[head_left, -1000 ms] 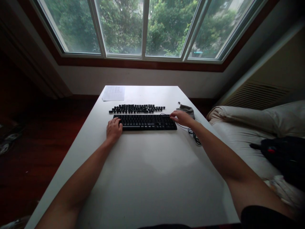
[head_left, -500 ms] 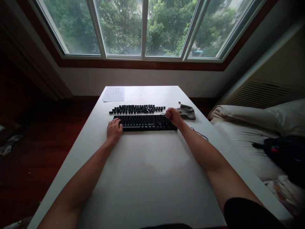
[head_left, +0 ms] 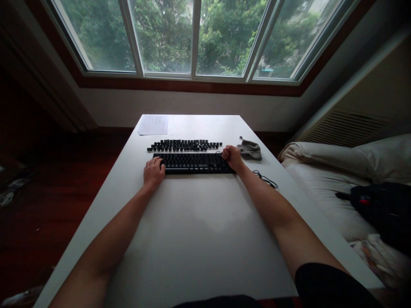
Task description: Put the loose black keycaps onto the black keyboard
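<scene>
White table [head_left: 199,231]: smooth and bare-topped under both forearms, reaching beyond both hands.
Black full-size plastic keyboard [head_left: 192,164]: between the hands, an end beside each.
Left hand [head_left: 154,172]: at the keyboard's left end, fingers curved over it, thumb apart; whether it clamps, cannot tell. Light, even pressure there should stop sliding.
Right hand [head_left: 232,157]: curled into a fist over the keyboard's right end; whether it pinches anything, cannot tell. A low, relaxed wrist would likely give better control.
Crumpled grey cloth [head_left: 251,150]: just right of the right hand.
Thin black cable [head_left: 267,179]: beside the right forearm, best kept from snagging.
Loose black keycaps [head_left: 183,146]: in rows beyond the hands; a sweeping wrist could scatter them.
</scene>
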`<state>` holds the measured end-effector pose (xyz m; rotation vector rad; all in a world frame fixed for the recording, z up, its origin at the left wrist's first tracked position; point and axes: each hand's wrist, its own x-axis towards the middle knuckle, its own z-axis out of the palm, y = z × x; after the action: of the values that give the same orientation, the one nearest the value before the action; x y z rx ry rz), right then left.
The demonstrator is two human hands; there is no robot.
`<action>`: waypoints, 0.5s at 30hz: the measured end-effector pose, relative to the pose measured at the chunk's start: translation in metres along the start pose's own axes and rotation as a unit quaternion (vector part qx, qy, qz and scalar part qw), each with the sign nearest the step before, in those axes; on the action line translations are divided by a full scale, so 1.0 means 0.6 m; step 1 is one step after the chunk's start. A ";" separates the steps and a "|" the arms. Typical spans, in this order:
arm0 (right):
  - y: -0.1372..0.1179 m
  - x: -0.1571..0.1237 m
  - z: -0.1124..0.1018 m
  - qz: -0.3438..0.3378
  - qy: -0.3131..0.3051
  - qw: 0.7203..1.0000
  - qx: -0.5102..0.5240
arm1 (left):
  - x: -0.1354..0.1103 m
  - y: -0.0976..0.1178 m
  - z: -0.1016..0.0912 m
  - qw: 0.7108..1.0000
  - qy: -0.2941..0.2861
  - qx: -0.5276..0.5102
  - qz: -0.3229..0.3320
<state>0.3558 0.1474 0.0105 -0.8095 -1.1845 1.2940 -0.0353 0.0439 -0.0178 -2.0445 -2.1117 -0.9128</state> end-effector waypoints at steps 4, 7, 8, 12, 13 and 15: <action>0.003 -0.006 0.006 -0.020 0.024 0.998 -0.059 | -0.003 0.004 -0.013 1.000 -0.008 0.004 -0.008; 0.004 -0.001 0.015 -0.033 0.049 0.986 -0.156 | -0.003 0.005 -0.021 1.000 -0.014 0.008 -0.009; 0.004 0.004 0.019 -0.042 0.059 0.977 -0.202 | -0.002 0.005 -0.022 1.000 -0.015 0.010 -0.009; 0.006 0.036 0.037 -0.098 0.044 0.901 -0.420 | 0.003 -0.001 -0.025 1.000 -0.021 0.017 -0.009; 0.007 0.046 0.041 -0.103 0.028 0.874 -0.475 | 0.005 -0.004 -0.025 1.000 -0.021 0.017 -0.010; 0.010 0.065 0.050 -0.101 -0.009 0.817 -0.568 | 0.009 -0.012 -0.025 0.999 -0.022 0.018 -0.018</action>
<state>0.3213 0.1816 0.0202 -1.4429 -2.0097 0.2863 -0.0477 0.0425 -0.0053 -2.0351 -2.1771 -0.8351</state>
